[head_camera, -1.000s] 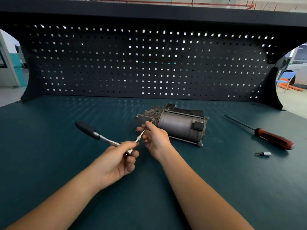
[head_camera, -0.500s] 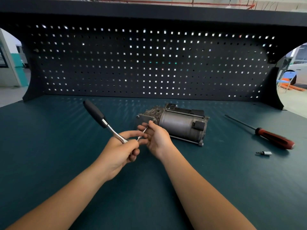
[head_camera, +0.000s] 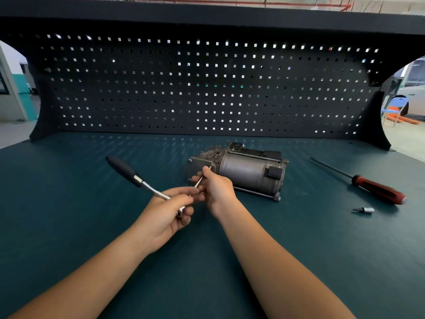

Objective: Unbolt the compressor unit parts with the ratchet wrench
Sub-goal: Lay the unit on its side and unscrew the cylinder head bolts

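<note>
A grey metal compressor unit (head_camera: pixel 243 170) lies on its side on the dark green bench top. My left hand (head_camera: pixel 167 215) grips the head end of the ratchet wrench (head_camera: pixel 128 172), whose black handle points up and to the left. A thin extension bar (head_camera: pixel 199 181) runs from the wrench head to a bolt on the compressor's left end plate. My right hand (head_camera: pixel 216 188) pinches that bar just in front of the plate. The wrench head itself is mostly hidden inside my left hand.
A screwdriver (head_camera: pixel 377 188) with a red and black handle lies to the right of the compressor. A small socket bit (head_camera: pixel 364 210) sits just in front of it. A black pegboard (head_camera: pixel 207 86) walls off the back of the bench.
The wrench handle swung up from low left to steeply upright, then dropped back partway to the left. My right hand stayed on the extension bar at the end plate.
</note>
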Demonstrator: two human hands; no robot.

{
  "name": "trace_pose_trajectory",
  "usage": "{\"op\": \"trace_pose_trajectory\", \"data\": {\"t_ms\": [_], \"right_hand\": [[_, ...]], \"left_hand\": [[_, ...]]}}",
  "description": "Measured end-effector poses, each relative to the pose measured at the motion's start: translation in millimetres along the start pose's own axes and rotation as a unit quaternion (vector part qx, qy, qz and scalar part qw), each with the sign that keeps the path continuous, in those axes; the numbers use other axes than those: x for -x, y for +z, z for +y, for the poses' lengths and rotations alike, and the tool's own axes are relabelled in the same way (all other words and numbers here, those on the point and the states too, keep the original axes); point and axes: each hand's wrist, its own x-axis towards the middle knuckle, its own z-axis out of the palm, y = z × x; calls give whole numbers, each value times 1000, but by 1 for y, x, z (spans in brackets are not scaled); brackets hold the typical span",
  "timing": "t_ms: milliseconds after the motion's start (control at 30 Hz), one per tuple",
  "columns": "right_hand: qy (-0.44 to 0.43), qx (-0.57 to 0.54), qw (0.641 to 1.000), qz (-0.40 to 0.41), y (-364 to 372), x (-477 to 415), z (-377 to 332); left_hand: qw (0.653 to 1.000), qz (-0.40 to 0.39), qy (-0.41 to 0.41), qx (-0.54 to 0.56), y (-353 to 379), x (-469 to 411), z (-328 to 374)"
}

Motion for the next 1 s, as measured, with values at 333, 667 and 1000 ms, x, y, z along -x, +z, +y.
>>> {"op": "trace_pose_trajectory", "data": {"t_ms": [333, 667, 1000], "right_hand": [[22, -57, 997, -39, -2, 1, 1], [27, 64, 994, -80, 52, 10, 19], [81, -92, 992, -7, 62, -1, 22]], "left_hand": [[998, -6, -27, 57, -3, 1, 10], [981, 53, 8, 185, -38, -13, 14], [989, 58, -6, 136, -40, -25, 6]]}}
